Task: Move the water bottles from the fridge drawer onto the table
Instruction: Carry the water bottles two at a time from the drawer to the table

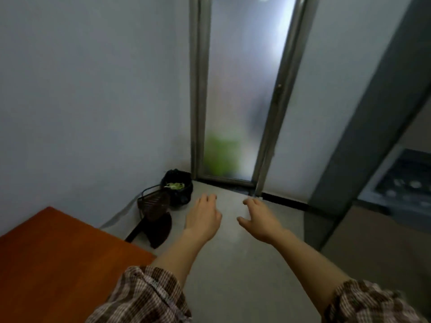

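My left hand [203,217] and my right hand [258,220] reach forward over the grey floor, palms down, fingers loosely spread, and neither holds anything. The orange-brown table [53,259] fills the lower left corner, its top bare where it shows. At the right edge stands the grey fridge [363,145] with its door swung open. Behind the door a lower compartment [403,183] shows blurred pale round shapes that may be bottles; I cannot tell for sure.
A black bin bag [178,186] with green scraps sits in the corner by the wall. Next to it lie a dark dustpan and brush [155,217]. A frosted glass sliding door [242,89] in a metal frame stands straight ahead.
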Available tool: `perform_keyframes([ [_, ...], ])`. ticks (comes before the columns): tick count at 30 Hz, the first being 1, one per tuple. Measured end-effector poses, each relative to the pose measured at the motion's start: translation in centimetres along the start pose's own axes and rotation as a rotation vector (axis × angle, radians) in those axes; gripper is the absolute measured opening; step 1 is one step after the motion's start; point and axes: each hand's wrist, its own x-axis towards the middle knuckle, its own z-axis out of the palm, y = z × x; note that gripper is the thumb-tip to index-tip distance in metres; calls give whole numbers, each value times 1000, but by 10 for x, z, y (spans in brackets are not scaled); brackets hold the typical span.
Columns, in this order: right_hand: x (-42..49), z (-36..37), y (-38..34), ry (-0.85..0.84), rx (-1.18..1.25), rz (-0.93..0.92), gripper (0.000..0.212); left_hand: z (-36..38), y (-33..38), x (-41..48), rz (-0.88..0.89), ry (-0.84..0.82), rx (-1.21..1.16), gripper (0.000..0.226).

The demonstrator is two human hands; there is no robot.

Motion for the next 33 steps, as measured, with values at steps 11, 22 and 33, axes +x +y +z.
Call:
perform_keyframes([
  [11, -113, -113, 266, 145, -84, 435, 54, 98, 305, 25, 396, -144, -76, 38],
  [22, -93, -188, 455, 291, -18, 664, 53, 187, 503, 120, 647, -202, -122, 30],
  [33, -25, -234, 622, 272, 1, 686, 49, 280, 630, 228, 702, -313, -115, 30],
])
